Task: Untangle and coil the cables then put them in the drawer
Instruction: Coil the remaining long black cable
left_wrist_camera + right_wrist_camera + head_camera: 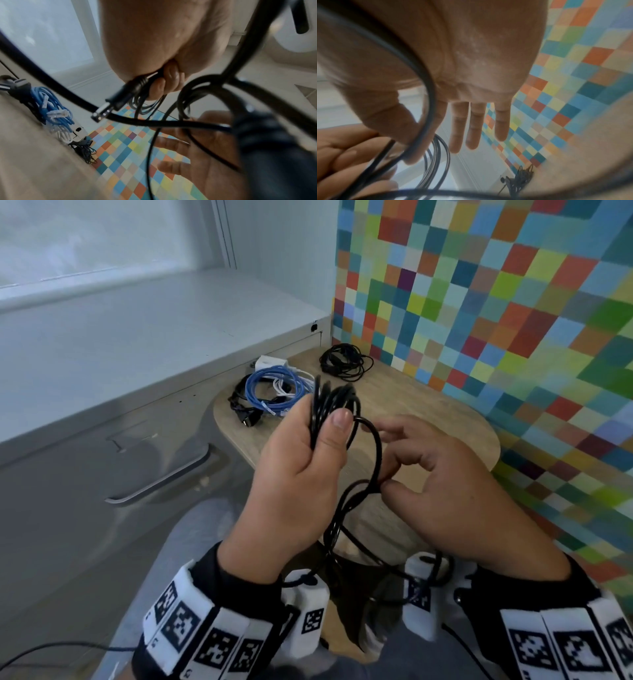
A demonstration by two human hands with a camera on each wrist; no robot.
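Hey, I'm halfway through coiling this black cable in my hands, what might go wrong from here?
1. The left hand grips several loops of the black cable; a looser grip could let the coil spring apart.
2. The free length crosses itself near where the right hand pinches it, so pulling might tighten a knot.
3. Slack hangs toward your wrist cameras and may snag there.

Lighting: soft daylight from window (85,244), upper left; shadows faint. Head view sharp, edges bowed. Wrist views blurred, cable (51,83) and palms out of focus.
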